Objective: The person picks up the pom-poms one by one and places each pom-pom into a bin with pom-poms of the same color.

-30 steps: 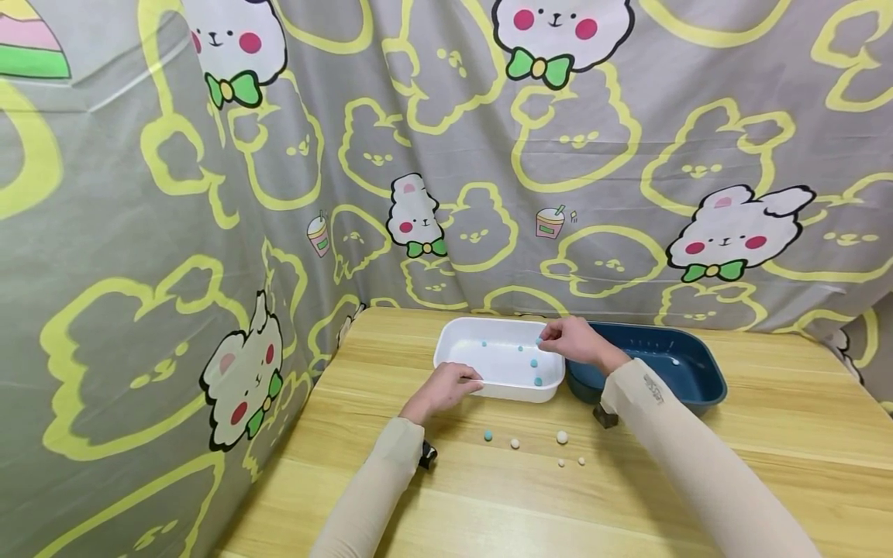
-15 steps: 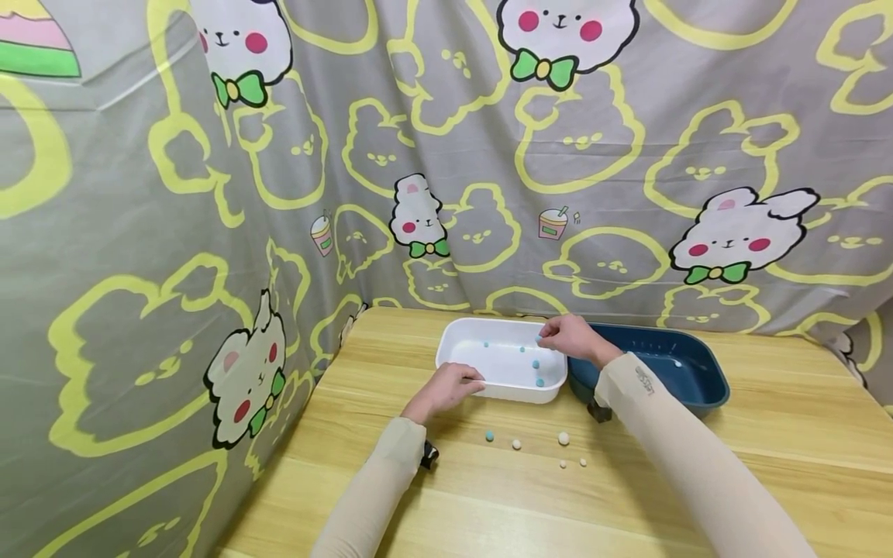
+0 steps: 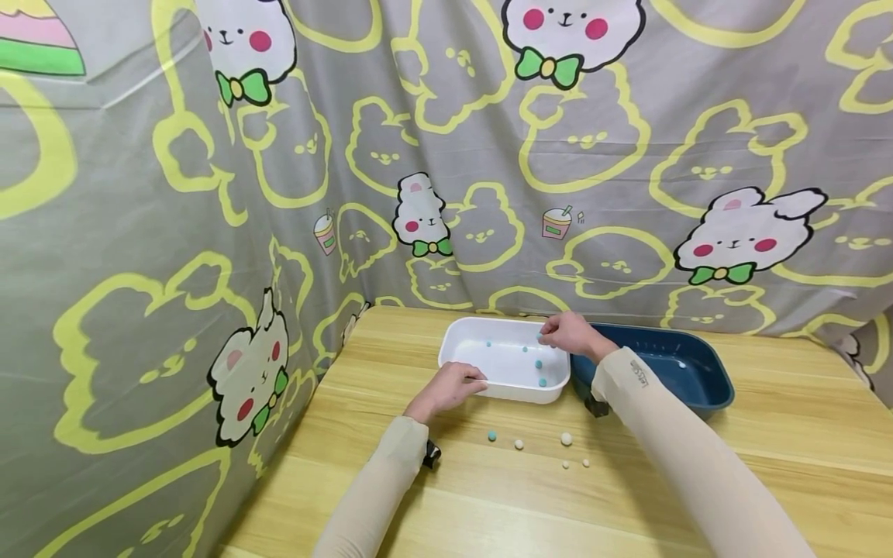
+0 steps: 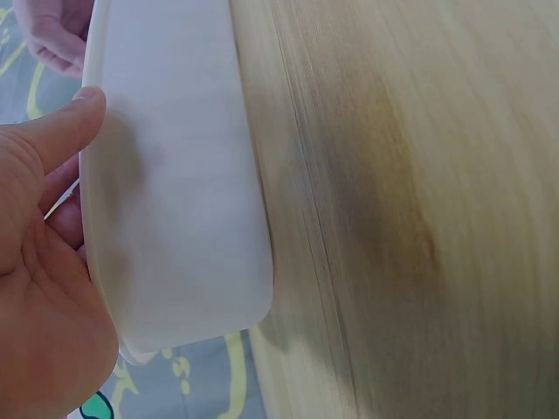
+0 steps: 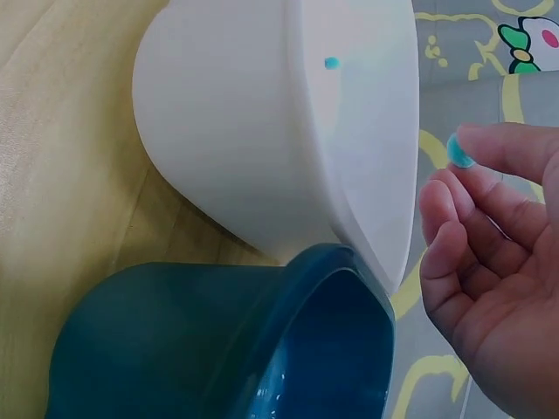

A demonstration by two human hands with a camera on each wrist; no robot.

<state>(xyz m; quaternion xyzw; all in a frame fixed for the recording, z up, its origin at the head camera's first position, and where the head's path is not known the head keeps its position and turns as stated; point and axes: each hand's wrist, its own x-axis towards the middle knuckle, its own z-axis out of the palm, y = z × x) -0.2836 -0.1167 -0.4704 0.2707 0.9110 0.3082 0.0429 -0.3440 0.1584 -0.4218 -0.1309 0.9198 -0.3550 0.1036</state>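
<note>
Between thumb and forefinger, my right hand (image 3: pixel 574 335) pinches a small blue ball (image 5: pixel 458 151) over the right end of a white plastic tub (image 3: pixel 456 349). My left hand (image 3: pixel 449 386) grips the tub's near rim, its thumb (image 4: pixel 74 127) on the outer wall and the fingers inside. Several blue balls lie in the tub, one blue ball (image 3: pixel 539 364) near the right end. In front of the tub, one blue ball (image 3: pixel 491 435) and several white balls lie on the table, the largest white ball (image 3: pixel 566 439) to the right.
A dark blue tub (image 3: pixel 698 387) stands right beside the white one, partly behind my right forearm, with a small white ball (image 3: pixel 681 364) in it. A patterned grey curtain (image 3: pixel 488 155) hangs behind and left of the wooden table (image 3: pixel 502 511).
The head view has shifted slightly, moving the scene a little to the right. Both hands keep nearly the same places at the white tub, and the blue ball stays pinched.
</note>
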